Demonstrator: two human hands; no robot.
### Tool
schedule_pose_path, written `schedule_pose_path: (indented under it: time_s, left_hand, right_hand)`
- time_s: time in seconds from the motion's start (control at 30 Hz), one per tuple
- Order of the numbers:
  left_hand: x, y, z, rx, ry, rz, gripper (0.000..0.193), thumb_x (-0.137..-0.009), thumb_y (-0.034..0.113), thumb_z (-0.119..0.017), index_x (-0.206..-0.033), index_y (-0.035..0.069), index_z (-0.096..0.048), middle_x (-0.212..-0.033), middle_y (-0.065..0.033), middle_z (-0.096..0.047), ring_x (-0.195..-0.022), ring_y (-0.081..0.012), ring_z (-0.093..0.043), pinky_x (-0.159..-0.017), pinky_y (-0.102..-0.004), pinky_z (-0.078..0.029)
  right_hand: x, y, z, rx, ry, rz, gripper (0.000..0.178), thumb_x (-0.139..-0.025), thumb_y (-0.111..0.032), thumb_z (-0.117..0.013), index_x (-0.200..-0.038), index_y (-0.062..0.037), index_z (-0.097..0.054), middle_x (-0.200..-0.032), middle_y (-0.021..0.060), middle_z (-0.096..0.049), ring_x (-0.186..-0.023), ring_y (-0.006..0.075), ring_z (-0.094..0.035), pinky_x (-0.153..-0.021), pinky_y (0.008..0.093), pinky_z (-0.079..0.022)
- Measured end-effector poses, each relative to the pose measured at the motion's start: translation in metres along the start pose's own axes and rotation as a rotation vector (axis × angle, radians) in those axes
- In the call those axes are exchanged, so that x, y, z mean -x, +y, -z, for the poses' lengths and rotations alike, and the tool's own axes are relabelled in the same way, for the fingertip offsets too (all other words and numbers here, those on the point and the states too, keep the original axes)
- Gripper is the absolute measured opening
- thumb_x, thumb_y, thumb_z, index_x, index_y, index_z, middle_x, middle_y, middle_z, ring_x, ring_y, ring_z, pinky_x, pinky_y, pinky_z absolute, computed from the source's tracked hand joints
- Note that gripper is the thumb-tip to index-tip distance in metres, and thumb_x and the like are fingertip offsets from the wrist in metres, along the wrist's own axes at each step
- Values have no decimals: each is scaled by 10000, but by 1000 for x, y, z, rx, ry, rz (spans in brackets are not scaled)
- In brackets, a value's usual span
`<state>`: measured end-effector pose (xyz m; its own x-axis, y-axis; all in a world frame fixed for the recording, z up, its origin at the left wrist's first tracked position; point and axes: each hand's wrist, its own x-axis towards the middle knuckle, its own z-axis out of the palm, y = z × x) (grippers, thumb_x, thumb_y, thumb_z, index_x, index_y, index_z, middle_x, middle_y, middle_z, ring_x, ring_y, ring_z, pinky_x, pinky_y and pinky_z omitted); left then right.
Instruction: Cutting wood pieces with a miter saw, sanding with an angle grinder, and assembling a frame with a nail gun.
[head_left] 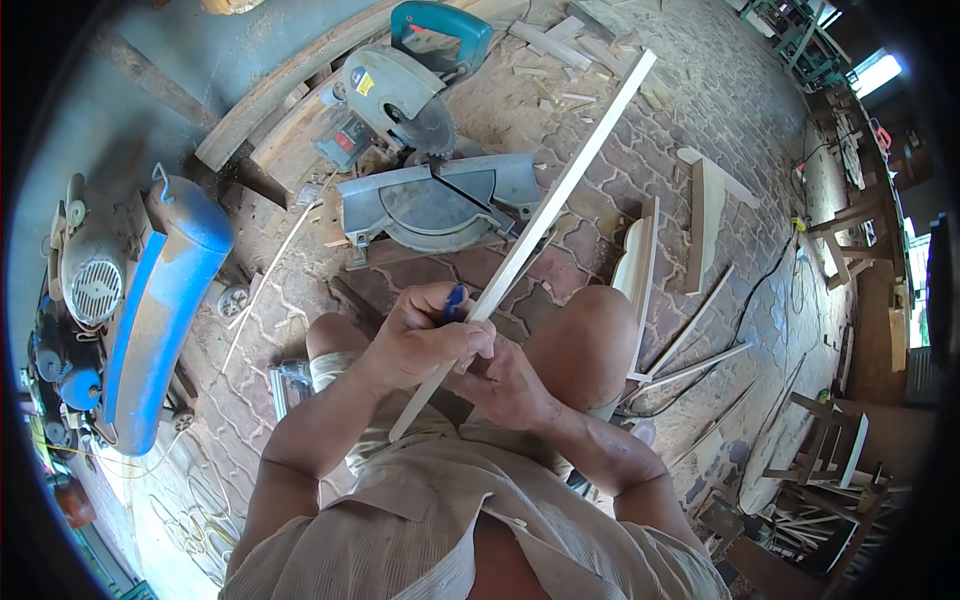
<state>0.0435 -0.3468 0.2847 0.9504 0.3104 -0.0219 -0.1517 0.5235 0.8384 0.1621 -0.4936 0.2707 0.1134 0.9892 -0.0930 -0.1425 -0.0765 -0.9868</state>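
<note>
A long pale wooden strip (560,200) runs slantwise across my lap, from near my belly up to the far right. My left hand (425,335) is closed on it, with the thumb lying over the strip. A small dark blue thing (453,304) shows at the left hand's fingers; its kind cannot be made out. Against the strip's lower side, my right hand (508,385) is closed beside the left, fingertips meeting near the left thumb. What the right fingers pinch is partly hidden. Beyond my knees a mitre saw (430,205) stands on the floor, its blade raised.
At left lie a blue air compressor tank (170,320) and a nail gun (290,385) beside my leg. Cut boards (640,270) and thin strips (695,365) lie at right, near a dark cable (765,275). Wood offcuts (550,45) are scattered over the paving behind the saw.
</note>
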Motion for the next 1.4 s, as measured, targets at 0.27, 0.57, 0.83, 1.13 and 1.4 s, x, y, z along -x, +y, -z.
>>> schedule_pose_path:
  time_s: [0.27,0.57,0.83,1.13,1.4]
  left_hand:
    - [-12,65,35,-211,250,160,330,-834,200,-566,-982,-85,-642,-856,-215,-710,-636,-238,-671,-619,-317,-560]
    - [32,95,62,-603,166,501,187,-868,126,-761,-920,-18,-655,-676,-28,-645,-513,-73,-578,-447,-223,-433]
    - [46,76,57,-350,-113,690,86,-804,34,-662,-865,-26,-669,-624,-30,-611,-518,-83,-567,-496,-242,-443]
    - [20,35,36,-1356,-116,104,372,-1002,336,-661,-812,16,-652,-716,-132,-609,-655,-283,-634,-587,-425,-496]
    - [7,28,23,-1694,-66,-76,380,-979,337,-677,-760,38,-591,-735,-139,-603,-709,-357,-636,-618,-480,-504]
  right_hand:
    - [28,13,-5,257,-187,-324,189,-916,-114,-751,-1066,-16,-691,-845,90,-685,-724,138,-631,-681,329,-534]
    - [14,-36,75,326,168,620,170,-988,-144,-680,-1090,-9,-661,-885,132,-714,-803,222,-691,-740,362,-550]
    - [-16,-99,107,1321,256,787,379,-800,-136,-837,-1143,-85,-684,-1167,109,-746,-1295,317,-586,-1167,582,-322]
    - [30,-61,143,1335,242,551,306,-756,18,-800,-1045,-50,-725,-906,101,-701,-838,323,-656,-774,413,-530]
    - [67,-62,145,909,447,546,322,-976,-289,-702,-1128,-6,-735,-1024,159,-724,-959,295,-684,-936,434,-516]
